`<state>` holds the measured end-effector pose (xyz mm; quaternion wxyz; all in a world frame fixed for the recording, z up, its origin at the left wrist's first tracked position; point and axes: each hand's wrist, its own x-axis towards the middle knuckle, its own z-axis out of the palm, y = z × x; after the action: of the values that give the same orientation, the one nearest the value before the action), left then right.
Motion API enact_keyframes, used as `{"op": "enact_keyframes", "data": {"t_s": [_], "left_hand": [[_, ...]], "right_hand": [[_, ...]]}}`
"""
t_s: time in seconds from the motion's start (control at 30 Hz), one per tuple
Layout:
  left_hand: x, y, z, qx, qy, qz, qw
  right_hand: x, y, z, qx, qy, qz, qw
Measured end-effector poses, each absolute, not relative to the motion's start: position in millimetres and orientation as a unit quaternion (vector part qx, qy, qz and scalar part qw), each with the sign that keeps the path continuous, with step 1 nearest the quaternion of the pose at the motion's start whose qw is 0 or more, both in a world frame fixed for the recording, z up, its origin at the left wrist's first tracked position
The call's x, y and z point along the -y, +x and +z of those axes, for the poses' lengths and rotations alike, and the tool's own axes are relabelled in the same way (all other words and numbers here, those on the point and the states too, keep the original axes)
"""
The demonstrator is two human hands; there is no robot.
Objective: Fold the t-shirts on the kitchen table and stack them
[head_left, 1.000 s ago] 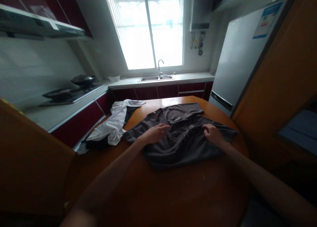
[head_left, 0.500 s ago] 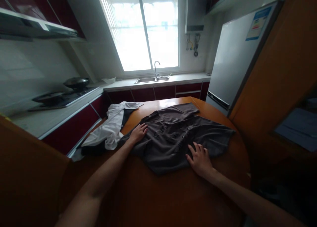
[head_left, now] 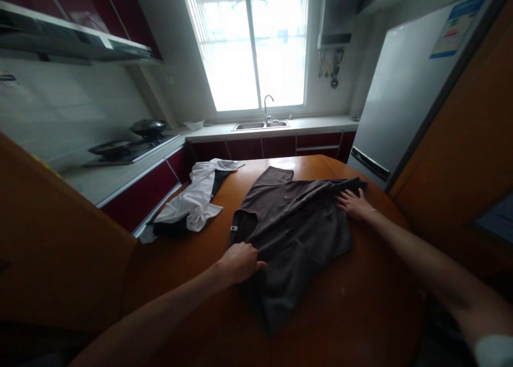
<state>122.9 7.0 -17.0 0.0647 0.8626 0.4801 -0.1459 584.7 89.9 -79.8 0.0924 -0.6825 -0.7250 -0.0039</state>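
Note:
A dark grey-brown T-shirt (head_left: 280, 207) lies on the round wooden table (head_left: 320, 324), its neckline toward the left and a pale label at the collar. Part of it is folded over in a slanting ridge, and its near part hangs loosely toward me. My left hand (head_left: 240, 261) is closed on the cloth just below the collar, thumb pointing right. At the shirt's far right end, my right hand (head_left: 356, 204) rests on the fabric with its fingers stretched and apart.
White and black clothing (head_left: 196, 193) lies crumpled at the table's left edge. Beyond are a counter with a sink (head_left: 250, 125), a stove (head_left: 138, 148) with pans on the left, and a fridge (head_left: 401, 89) on the right.
My left hand has moved nearer and closed on the shirt. My right hand has moved away to the shirt's far right end. The shirt has turned and partly folded over; the view has shifted.

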Motion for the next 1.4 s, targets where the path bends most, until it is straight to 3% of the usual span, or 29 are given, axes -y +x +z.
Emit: {"op": "enact_keyframes", "data": {"t_s": [0.07,0.17,0.27,0.4,0.57,0.77,0.97,1.1,1.2,1.3,1.4], "left_hand": [[-1.8,135.6,-4.5,-0.397,0.900,-0.146,0.103],[-34.8,150.9,2.5,-0.291,0.946,0.000,0.141],[-100.1,151.4,-16.6,-0.341,0.924,0.147,0.096],[-175.6,135.6,-60.2,-0.377,0.912,0.146,0.076],[-205.3,123.1,-88.0,-0.428,0.895,0.099,0.080],[-170.3,108.9,-99.1,-0.535,0.841,0.079,0.007],[-76.6,106.9,-87.2,-0.610,0.789,-0.008,-0.078],[-11.8,126.2,-64.6,-0.622,0.772,-0.113,-0.072],[11.3,134.8,-41.5,-0.599,0.787,-0.148,-0.010],[3.9,128.1,-22.5,-0.593,0.800,-0.090,0.012],[-21.2,110.4,-26.0,-0.533,0.845,0.046,-0.013]], "right_hand": [[-111.9,579.9,-67.7,0.661,-0.741,-0.026,0.121],[-126.0,549.4,-58.2,0.616,-0.769,-0.034,0.165],[-112.8,504.4,-67.7,0.596,-0.777,-0.011,0.203],[-75.8,452.2,-101.4,0.579,-0.799,0.035,0.161],[-55.0,433.2,-125.1,0.540,-0.833,-0.003,0.123],[-65.0,447.1,-122.3,0.571,-0.815,0.003,0.101],[-100.9,501.4,-114.5,0.692,-0.719,0.030,0.064],[-125.5,535.4,-99.0,0.780,-0.625,0.034,0.033],[-133.2,531.2,-79.1,0.798,-0.602,0.016,0.004],[-123.1,500.3,-63.2,0.773,-0.634,-0.027,0.025],[-90.4,460.2,-65.1,0.737,-0.665,-0.031,0.116]]}}
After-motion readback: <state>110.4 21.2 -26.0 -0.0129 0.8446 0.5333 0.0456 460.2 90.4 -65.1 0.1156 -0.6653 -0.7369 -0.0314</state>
